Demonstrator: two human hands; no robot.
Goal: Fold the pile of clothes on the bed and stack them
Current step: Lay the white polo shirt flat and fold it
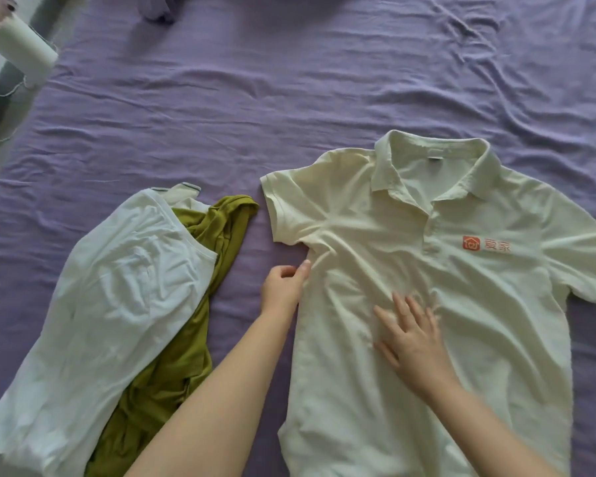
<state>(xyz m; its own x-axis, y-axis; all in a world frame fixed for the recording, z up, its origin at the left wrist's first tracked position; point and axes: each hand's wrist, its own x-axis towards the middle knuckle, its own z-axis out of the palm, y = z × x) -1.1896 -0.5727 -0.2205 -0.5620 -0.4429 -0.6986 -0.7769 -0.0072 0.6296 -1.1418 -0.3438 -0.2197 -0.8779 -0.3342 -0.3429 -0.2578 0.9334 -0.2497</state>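
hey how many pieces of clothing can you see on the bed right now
3: a pale yellow polo shirt spread flat at right, a white shirt at left, an olive green garment partly beneath it. More may be hidden underneath.

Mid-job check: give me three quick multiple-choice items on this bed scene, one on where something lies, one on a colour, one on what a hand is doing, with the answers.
1. Where does the olive-green crumpled garment lie?
A. On the polo's collar
B. Partly under the white T-shirt, left of the polo
C. Off the bed

2. What colour is the printed logo on the chest of the pale cream polo shirt?
A. Blue
B. Black
C. Orange

3. What is the right hand doing?
A. Resting flat, fingers spread, on the polo
B. Gripping the collar
C. Holding the green garment

Answers:
1 B, the white shirt overlaps it on the purple bedsheet.
2 C, the house mark and characters are orange.
3 A, the palm lies on the polo's front while the left hand pinches the side edge below the sleeve.
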